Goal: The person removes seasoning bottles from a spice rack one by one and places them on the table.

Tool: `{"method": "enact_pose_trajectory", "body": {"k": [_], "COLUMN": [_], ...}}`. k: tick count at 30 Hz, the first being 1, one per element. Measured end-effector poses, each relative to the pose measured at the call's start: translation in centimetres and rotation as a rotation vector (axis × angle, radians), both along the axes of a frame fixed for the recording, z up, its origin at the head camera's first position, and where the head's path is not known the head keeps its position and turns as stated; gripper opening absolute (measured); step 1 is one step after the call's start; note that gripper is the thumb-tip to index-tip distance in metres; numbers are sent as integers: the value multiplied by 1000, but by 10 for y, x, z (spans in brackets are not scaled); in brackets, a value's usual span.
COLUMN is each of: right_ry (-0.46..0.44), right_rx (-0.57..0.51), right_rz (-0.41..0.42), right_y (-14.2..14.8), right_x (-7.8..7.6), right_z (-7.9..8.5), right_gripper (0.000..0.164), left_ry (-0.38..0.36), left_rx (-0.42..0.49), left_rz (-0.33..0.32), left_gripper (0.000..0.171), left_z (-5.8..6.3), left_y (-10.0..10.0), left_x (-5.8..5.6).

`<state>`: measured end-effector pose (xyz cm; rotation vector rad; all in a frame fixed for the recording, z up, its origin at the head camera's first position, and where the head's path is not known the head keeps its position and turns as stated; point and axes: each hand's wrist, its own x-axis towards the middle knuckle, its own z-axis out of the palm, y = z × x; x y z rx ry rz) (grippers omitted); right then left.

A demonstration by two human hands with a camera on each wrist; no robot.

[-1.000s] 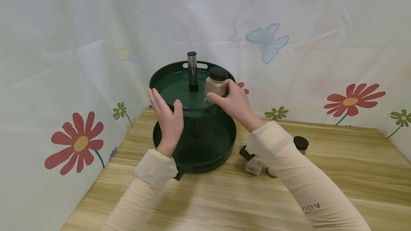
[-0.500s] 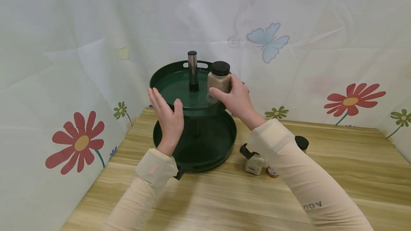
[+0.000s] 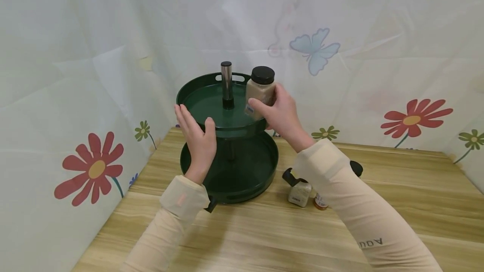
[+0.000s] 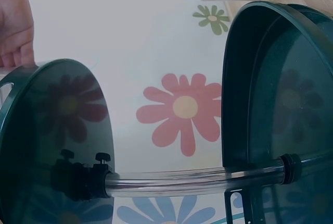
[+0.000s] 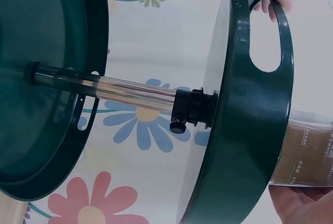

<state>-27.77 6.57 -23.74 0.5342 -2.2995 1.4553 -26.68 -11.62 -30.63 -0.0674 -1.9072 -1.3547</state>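
My right hand (image 3: 284, 111) pinches a clear square spice jar (image 3: 260, 92) with a black lid and brown powder in it. The jar is held slightly tilted at the right side of the upper green tray (image 3: 198, 114); whether it touches the rim cannot be told. My left hand (image 3: 198, 142) has straight fingers and rests against the left front of this tray's outer wall. In the right wrist view, the right hand (image 5: 302, 203) shows below the jar (image 5: 304, 153), and left fingers (image 5: 272, 11) show through the tray's handle slot.
A metal pole (image 3: 227, 82) joins the upper tray to a wider-spaced lower green tray (image 3: 227, 198). On the wooden table (image 3: 280, 238), right of it, stand a jar of pale contents (image 3: 300, 195), a small orange-based jar (image 3: 320, 202) and a black-lidded jar (image 3: 356, 168). A flowered curtain hangs behind.
My right hand has raised the spice jar and shifted it slightly right, towards the upper tray's right rim. The left hand has stayed against the tray.
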Motion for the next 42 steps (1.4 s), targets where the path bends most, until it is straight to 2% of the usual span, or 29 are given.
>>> {"method": "enact_pose_trajectory", "body": {"k": [19,26,31,42], "right_ry": [18,6,47,54], "right_rx": [6,18,27,50], "right_rz": [19,10,1,60], "right_y": [11,22,31,45], "right_x": [8,14,18,25], "right_z": [5,3,1,-11], "right_gripper": [46,44,42,39], "left_ry": [15,10,11,13], "left_rx": [-14,-15,-16,-17], "left_rz": [11,10,13,12], "left_gripper": [69,70,70,70], "left_z": [-1,0,0,0], "left_y": [0,0,0,0], "left_x": [-1,0,1,1]}}
